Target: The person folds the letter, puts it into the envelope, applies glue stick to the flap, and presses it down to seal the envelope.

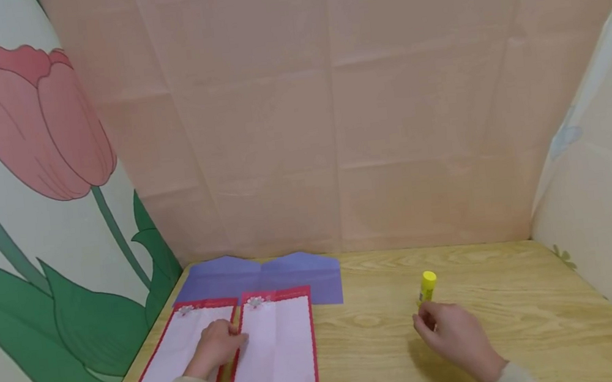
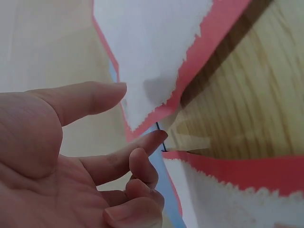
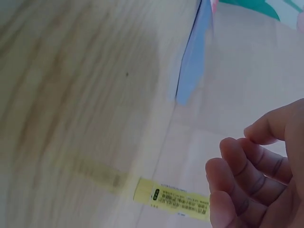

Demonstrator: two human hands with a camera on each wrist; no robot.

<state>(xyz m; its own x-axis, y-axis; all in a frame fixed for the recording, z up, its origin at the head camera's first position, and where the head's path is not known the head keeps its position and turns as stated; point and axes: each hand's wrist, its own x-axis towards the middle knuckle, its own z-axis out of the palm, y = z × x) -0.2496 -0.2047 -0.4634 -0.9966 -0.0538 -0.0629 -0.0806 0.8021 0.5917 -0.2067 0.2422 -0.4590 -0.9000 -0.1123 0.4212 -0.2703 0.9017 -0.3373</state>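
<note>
Two white letter sheets with red scalloped borders lie side by side, the left sheet (image 1: 159,368) and the right sheet (image 1: 277,347). My left hand (image 1: 218,347) is over the gap between them, its fingertips close to the right sheet's left edge. In the left wrist view its thumb (image 2: 102,97) and index finger stand apart with nothing between them. A yellow glue stick (image 1: 428,284) stands upright on the table. Just in front of it is my right hand (image 1: 458,336), fingers loosely bent and holding nothing. Printed text shows on the glue stick (image 3: 173,199) in the right wrist view.
Purple paper (image 1: 325,278) with two peaked top edges lies behind the sheets, partly covered by them. The wooden table (image 1: 376,344) meets a pinkish-brown cloth wall (image 1: 332,121) at the back. A tulip-printed panel (image 1: 40,130) borders the left side, a pale panel the right.
</note>
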